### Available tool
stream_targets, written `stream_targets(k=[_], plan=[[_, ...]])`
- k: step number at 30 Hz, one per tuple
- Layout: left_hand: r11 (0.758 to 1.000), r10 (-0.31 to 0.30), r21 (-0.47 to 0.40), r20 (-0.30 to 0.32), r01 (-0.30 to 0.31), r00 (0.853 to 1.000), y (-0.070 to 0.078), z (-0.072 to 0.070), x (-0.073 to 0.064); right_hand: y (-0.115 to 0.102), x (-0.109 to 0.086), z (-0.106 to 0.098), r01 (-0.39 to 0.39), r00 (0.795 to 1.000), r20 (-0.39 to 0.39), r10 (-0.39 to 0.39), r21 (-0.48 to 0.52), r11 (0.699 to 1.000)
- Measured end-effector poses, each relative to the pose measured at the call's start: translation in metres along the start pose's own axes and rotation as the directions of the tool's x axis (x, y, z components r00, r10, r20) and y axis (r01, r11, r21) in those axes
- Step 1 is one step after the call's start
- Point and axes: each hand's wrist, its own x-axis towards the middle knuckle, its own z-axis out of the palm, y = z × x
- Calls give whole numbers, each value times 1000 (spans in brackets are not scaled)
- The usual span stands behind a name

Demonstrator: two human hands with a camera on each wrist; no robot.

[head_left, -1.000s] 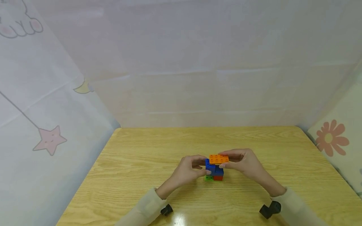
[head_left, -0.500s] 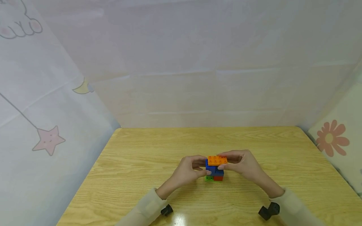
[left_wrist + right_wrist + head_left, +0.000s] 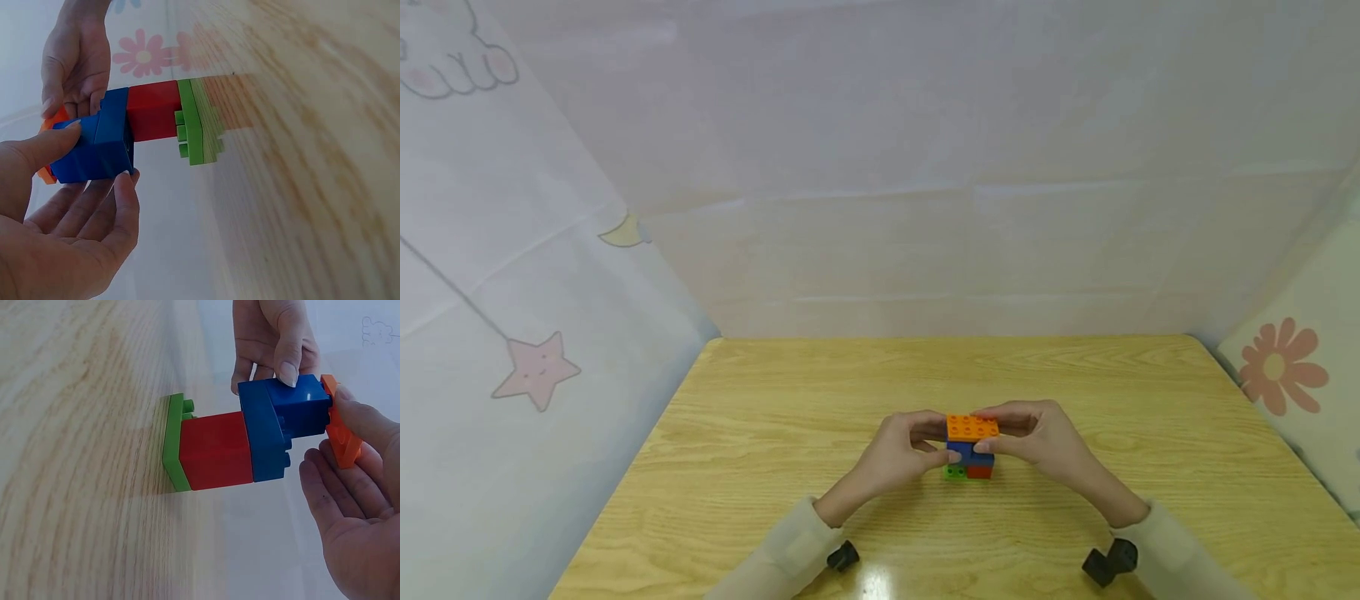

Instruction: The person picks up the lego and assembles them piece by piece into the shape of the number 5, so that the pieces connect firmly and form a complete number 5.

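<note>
A stack of toy building bricks stands on the table. Its base is a thin green plate point(image 3: 195, 122), with a red block point(image 3: 215, 450) on one end. A blue brick point(image 3: 262, 434) lies over the red, and a taller blue block point(image 3: 306, 406) sits on one side of that. My left hand point(image 3: 891, 454) grips the blue bricks between thumb and fingers. On top, my right hand point(image 3: 1048, 437) pinches a flat orange plate point(image 3: 972, 427) against the upper blue block. In the right wrist view the orange plate looks slightly tilted, with a narrow gap at the seam.
The wooden table point(image 3: 760, 400) stretches around the stack on all sides. Pale printed cloth point(image 3: 925, 250) hangs behind it and at both sides. Black wrist mounts point(image 3: 1108, 562) show below the sleeves.
My right hand has brought the orange plate left and slightly down, so it now lines up over the upper blue block. The left hand has kept its hold on the stack.
</note>
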Motion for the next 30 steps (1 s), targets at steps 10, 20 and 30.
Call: stream_targets(k=[10, 20, 30], plan=[[1000, -19, -3, -18, 19, 1000, 0, 0, -1, -4, 0, 0, 21, 1000, -4, -22, -30, 999], [997, -40, -73, -6, 39, 999, -1, 0, -1, -4, -1, 0, 46, 999, -8, -46, -55, 997], [995, -61, -79, 12, 62, 998, 0, -2, -2, -7, -1, 0, 37, 999, -3, -37, -70, 997]])
